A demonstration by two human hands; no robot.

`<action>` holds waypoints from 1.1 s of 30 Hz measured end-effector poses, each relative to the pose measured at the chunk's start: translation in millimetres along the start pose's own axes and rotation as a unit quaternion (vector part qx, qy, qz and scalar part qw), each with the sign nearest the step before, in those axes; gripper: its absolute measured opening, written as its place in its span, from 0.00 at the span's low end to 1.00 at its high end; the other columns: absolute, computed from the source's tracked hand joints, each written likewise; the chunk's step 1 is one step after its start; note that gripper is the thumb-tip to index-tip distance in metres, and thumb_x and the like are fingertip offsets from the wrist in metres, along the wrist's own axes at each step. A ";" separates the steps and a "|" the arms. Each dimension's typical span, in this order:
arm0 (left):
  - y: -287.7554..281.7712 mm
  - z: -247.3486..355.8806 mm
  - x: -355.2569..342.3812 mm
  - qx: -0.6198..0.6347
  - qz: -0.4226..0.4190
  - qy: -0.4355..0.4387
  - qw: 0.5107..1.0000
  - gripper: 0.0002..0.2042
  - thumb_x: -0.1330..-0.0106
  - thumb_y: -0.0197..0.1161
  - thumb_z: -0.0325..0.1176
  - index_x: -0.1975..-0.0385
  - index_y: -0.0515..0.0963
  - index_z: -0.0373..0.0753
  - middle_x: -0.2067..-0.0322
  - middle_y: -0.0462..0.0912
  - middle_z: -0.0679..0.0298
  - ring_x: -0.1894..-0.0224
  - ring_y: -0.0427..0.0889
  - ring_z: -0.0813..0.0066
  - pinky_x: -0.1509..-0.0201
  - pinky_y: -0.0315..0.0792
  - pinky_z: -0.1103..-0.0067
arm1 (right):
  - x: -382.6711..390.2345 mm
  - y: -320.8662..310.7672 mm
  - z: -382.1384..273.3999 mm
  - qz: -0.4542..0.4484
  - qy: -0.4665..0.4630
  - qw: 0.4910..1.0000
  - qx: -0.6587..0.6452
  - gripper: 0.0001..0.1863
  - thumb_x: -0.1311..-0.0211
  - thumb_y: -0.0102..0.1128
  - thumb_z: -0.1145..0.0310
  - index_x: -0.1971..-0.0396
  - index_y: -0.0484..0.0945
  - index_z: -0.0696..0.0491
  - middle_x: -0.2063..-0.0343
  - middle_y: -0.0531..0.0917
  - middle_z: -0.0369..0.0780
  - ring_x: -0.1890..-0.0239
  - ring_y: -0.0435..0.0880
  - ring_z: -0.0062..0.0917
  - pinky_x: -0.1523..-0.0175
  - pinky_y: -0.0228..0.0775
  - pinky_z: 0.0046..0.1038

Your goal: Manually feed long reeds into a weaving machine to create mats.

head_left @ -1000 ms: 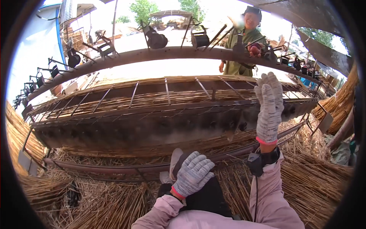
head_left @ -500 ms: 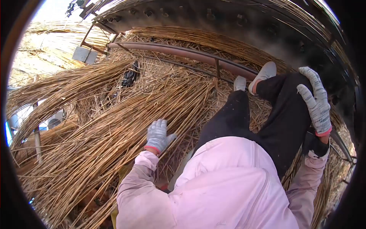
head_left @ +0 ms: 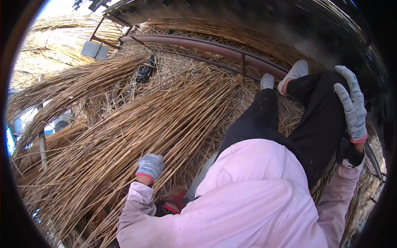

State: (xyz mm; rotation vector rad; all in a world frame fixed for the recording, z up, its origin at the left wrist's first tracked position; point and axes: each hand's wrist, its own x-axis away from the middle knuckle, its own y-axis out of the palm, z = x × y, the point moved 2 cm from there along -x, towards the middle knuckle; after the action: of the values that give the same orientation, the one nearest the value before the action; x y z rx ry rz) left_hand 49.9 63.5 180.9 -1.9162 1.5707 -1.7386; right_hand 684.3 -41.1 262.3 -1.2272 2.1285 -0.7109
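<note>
A broad layer of long, dry tan reed stalks [head_left: 124,132] spreads fanwise to my left, the loose ends toward the lower left. My left hand [head_left: 151,166], in a grey knitted glove with a red cuff, lies on these stalks with its fingers curled in. It appears closed on some of them; the fingertips are hidden. My right hand [head_left: 354,108], gloved alike, rests on the bent knee of my black trousers [head_left: 320,120]. Its fingers are stretched and apart, holding nothing.
A reddish-brown pipe rail [head_left: 198,46] on metal posts runs beyond my white shoes [head_left: 297,69]. A dark sloping surface [head_left: 264,20] rises at the far right. A black plastic piece [head_left: 144,72] lies among the reeds. Something red and black [head_left: 171,206] shows beside my left sleeve.
My left hand has moved left and nearer to me over the reeds, and its spread fingers have curled in. My right hand stays on the knee. The view has shifted slightly.
</note>
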 end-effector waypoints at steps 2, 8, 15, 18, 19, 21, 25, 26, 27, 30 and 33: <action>-20.3 -4.9 -12.0 -0.009 0.013 0.006 1.000 0.13 0.35 0.61 0.43 0.66 0.84 0.40 0.67 0.87 0.49 0.59 0.87 0.49 0.55 0.79 0.56 | 0.8 -0.1 1.6 0.011 0.000 1.000 -0.024 0.22 0.31 0.61 0.65 0.40 0.76 0.57 0.43 0.79 0.42 0.37 0.75 0.30 0.29 0.60 0.29; -38.2 -24.1 -33.0 -0.012 0.073 -0.061 0.995 0.10 0.33 0.58 0.37 0.66 0.84 0.40 0.66 0.87 0.48 0.59 0.88 0.50 0.55 0.80 0.58 | 4.4 -1.2 5.1 0.023 -0.025 0.999 -0.005 0.22 0.31 0.62 0.65 0.41 0.76 0.56 0.43 0.79 0.42 0.37 0.75 0.30 0.29 0.60 0.30; -72.8 -7.8 -28.8 -0.001 0.057 -0.039 0.998 0.14 0.33 0.62 0.44 0.65 0.83 0.38 0.65 0.86 0.47 0.58 0.86 0.47 0.55 0.79 0.56 | 3.8 0.0 5.4 0.023 -0.016 0.999 -0.022 0.21 0.31 0.62 0.66 0.41 0.77 0.56 0.43 0.79 0.41 0.37 0.75 0.29 0.29 0.60 0.29; -96.1 4.6 -29.3 0.003 -0.001 -0.025 1.000 0.17 0.31 0.59 0.46 0.60 0.84 0.37 0.60 0.86 0.45 0.53 0.85 0.49 0.49 0.77 0.57 | 3.9 -0.1 6.2 0.026 -0.014 0.999 -0.025 0.21 0.31 0.62 0.66 0.41 0.76 0.56 0.43 0.79 0.41 0.37 0.75 0.29 0.29 0.60 0.29; -103.4 6.9 -29.9 0.031 -0.010 -0.015 0.999 0.18 0.31 0.58 0.48 0.60 0.83 0.37 0.60 0.86 0.45 0.52 0.85 0.48 0.48 0.77 0.57 | 4.4 0.2 7.2 0.025 -0.002 0.999 -0.037 0.21 0.31 0.62 0.66 0.41 0.77 0.57 0.43 0.79 0.41 0.37 0.75 0.28 0.29 0.60 0.29; -116.1 7.5 -28.9 0.086 -0.034 -0.004 0.996 0.21 0.30 0.57 0.52 0.59 0.83 0.38 0.60 0.86 0.46 0.52 0.85 0.47 0.48 0.77 0.57 | 4.9 0.5 7.3 0.026 -0.018 0.999 -0.028 0.21 0.31 0.62 0.67 0.41 0.77 0.57 0.43 0.79 0.41 0.37 0.75 0.28 0.29 0.60 0.29; -133.3 14.2 -23.0 0.059 -0.018 -0.001 0.998 0.23 0.33 0.59 0.55 0.57 0.81 0.37 0.60 0.86 0.46 0.52 0.84 0.46 0.48 0.76 0.58 | 4.8 0.8 7.6 0.031 -0.021 0.999 -0.022 0.20 0.32 0.62 0.67 0.42 0.77 0.57 0.44 0.79 0.41 0.38 0.75 0.29 0.30 0.61 0.29; -138.1 17.3 -22.5 0.017 0.002 0.034 0.999 0.18 0.33 0.61 0.48 0.58 0.82 0.38 0.62 0.87 0.48 0.54 0.86 0.49 0.50 0.77 0.59 | 4.4 1.1 7.3 0.030 -0.024 0.999 -0.019 0.20 0.32 0.62 0.67 0.42 0.77 0.57 0.45 0.79 0.41 0.38 0.75 0.29 0.30 0.61 0.29; -143.4 19.3 -22.1 -0.013 0.034 0.033 0.999 0.16 0.34 0.62 0.47 0.60 0.81 0.38 0.63 0.87 0.49 0.55 0.86 0.49 0.51 0.78 0.59 | 4.1 0.9 6.6 0.030 -0.028 0.999 -0.017 0.20 0.32 0.63 0.67 0.42 0.77 0.57 0.45 0.79 0.41 0.38 0.75 0.29 0.31 0.61 0.29; -165.3 20.5 -29.5 -0.091 0.117 0.027 0.989 0.10 0.37 0.63 0.39 0.65 0.80 0.40 0.67 0.87 0.51 0.61 0.87 0.53 0.57 0.80 0.61 | 3.4 0.4 4.3 0.028 -0.034 0.999 -0.001 0.20 0.33 0.63 0.67 0.43 0.77 0.57 0.45 0.79 0.42 0.38 0.76 0.32 0.31 0.62 0.30; -187.3 15.6 -36.8 -0.137 0.161 0.032 0.977 0.07 0.36 0.60 0.33 0.64 0.84 0.42 0.64 0.89 0.54 0.59 0.89 0.57 0.56 0.81 0.64 | 3.1 -0.4 2.6 0.028 -0.041 0.999 0.007 0.21 0.33 0.64 0.66 0.43 0.77 0.57 0.45 0.79 0.43 0.38 0.76 0.33 0.30 0.62 0.31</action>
State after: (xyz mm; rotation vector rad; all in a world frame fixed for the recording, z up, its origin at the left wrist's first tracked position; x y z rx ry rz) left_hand 179.6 167.4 276.0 -1.5986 2.1033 -1.5270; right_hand 685.2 -44.5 260.1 -1.1651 2.0786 -0.6410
